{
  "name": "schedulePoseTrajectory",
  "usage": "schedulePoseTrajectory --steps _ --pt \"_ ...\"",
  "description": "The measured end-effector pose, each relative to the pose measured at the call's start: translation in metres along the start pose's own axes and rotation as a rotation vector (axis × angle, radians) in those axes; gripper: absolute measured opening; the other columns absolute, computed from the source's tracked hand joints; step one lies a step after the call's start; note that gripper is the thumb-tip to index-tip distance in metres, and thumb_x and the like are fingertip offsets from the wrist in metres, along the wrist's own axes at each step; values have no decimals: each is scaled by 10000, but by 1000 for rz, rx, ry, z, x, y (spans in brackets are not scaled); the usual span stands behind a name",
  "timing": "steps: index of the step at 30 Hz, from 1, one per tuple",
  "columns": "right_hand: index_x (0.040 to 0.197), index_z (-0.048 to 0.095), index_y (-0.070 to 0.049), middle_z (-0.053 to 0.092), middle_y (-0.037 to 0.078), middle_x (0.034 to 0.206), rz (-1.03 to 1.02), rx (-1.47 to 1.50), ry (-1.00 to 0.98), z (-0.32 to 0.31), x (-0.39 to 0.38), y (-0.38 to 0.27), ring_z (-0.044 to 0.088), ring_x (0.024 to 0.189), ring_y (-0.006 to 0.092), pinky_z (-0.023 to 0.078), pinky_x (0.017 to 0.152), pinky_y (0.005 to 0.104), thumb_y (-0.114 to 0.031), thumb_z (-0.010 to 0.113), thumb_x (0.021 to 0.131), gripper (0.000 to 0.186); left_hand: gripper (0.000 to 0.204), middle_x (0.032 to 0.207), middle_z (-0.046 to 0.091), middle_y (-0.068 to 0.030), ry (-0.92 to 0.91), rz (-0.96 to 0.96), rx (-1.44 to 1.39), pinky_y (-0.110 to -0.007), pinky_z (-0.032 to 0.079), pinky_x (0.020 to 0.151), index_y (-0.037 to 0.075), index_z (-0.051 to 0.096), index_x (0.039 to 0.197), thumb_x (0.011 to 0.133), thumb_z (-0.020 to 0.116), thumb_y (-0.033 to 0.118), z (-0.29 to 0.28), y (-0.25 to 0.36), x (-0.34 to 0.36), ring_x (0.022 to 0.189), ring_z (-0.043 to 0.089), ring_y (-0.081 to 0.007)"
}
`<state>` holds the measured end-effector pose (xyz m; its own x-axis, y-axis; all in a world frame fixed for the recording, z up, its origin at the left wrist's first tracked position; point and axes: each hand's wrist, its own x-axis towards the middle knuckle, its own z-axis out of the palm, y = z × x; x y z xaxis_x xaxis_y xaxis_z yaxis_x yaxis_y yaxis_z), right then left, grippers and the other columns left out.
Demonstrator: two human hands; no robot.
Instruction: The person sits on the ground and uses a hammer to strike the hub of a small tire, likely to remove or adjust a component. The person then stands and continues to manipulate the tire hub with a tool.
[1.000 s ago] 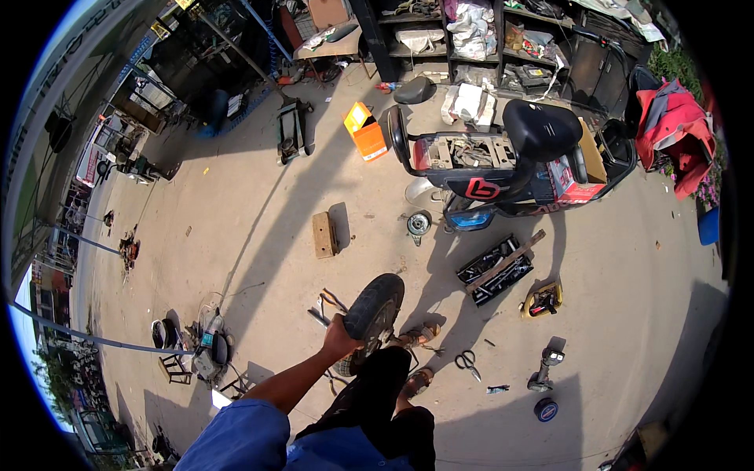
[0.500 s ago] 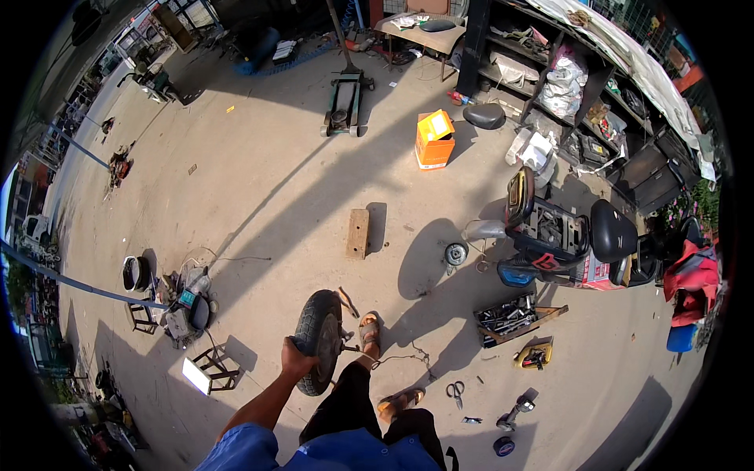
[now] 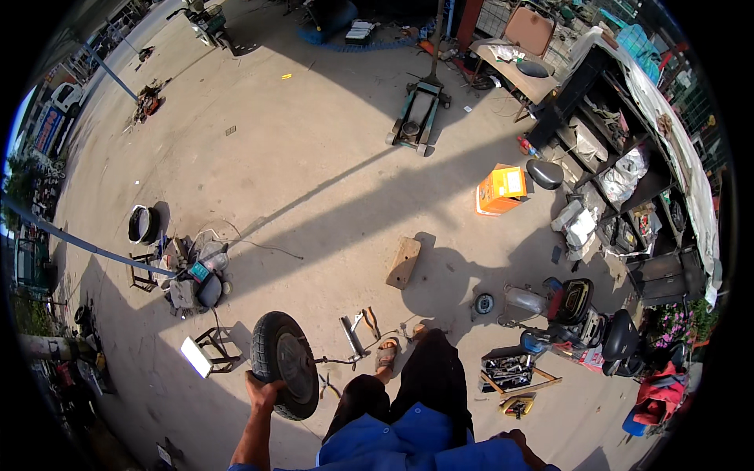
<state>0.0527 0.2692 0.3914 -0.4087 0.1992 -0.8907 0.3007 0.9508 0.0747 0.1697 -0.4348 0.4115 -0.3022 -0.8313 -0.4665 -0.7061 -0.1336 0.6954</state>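
My left hand (image 3: pixel 262 394) grips the black tyre of a small wheel (image 3: pixel 288 363) from the left side, holding it upright beside my legs. A metal rod or cable extends rightward from the hub. Near the wheel lie orange-handled pliers (image 3: pixel 369 320), a long metal tool (image 3: pixel 349 336) and another crossed tool (image 3: pixel 328 388), close to my sandalled foot (image 3: pixel 386 355). My right hand (image 3: pixel 514 439) is at the lower edge, beside my blue shirt; its fingers are too unclear to make out.
A scooter (image 3: pixel 581 330), toolbox (image 3: pixel 506 370) and yellow container (image 3: pixel 518 407) are to the right. Ahead lie a wooden block (image 3: pixel 403 263), orange box (image 3: pixel 500 189) and floor jack (image 3: pixel 416 118), near black shelving (image 3: pixel 628 180). A stool (image 3: pixel 220 353) and heaped parts (image 3: pixel 192 279) are left.
The wheel in my left hand has moved leftward. My view has turned left, shifting the scooter and toolbox rightward and lower. My right hand has come into view at the lower edge.
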Motion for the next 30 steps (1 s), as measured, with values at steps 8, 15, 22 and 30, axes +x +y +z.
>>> schedulePoseTrajectory --steps 8,15,22,30 --pt "990 675 35 690 228 961 -540 -610 -99 -121 99 -94 662 1010 406 523 848 504 -179 596 939 233 650 1000 647 -218 237 -221 -290 -480 570 714 -101 516 1099 520 790 8 -46 42 44 823 668 -330" --pt "952 729 59 725 278 970 -116 9 143 -235 119 -260 704 948 436 555 864 487 -392 593 862 480 556 994 657 -203 527 -387 -247 -462 573 689 -117 564 1067 550 752 -44 -54 87 115 792 664 -340" --pt "938 715 51 713 296 988 -104 189 173 -256 98 -376 689 949 461 549 873 491 -359 595 838 439 744 1107 648 -217 457 -371 164 -475 561 830 -86 529 1186 493 797 -50 -23 32 267 992 640 -373" --pt "840 701 42 693 312 877 -31 490 117 -229 93 -404 689 823 420 542 725 494 -270 593 852 331 779 1165 597 -222 111 -358 101 -447 508 957 -85 490 1168 459 794 23 27 137 364 1039 619 -340"
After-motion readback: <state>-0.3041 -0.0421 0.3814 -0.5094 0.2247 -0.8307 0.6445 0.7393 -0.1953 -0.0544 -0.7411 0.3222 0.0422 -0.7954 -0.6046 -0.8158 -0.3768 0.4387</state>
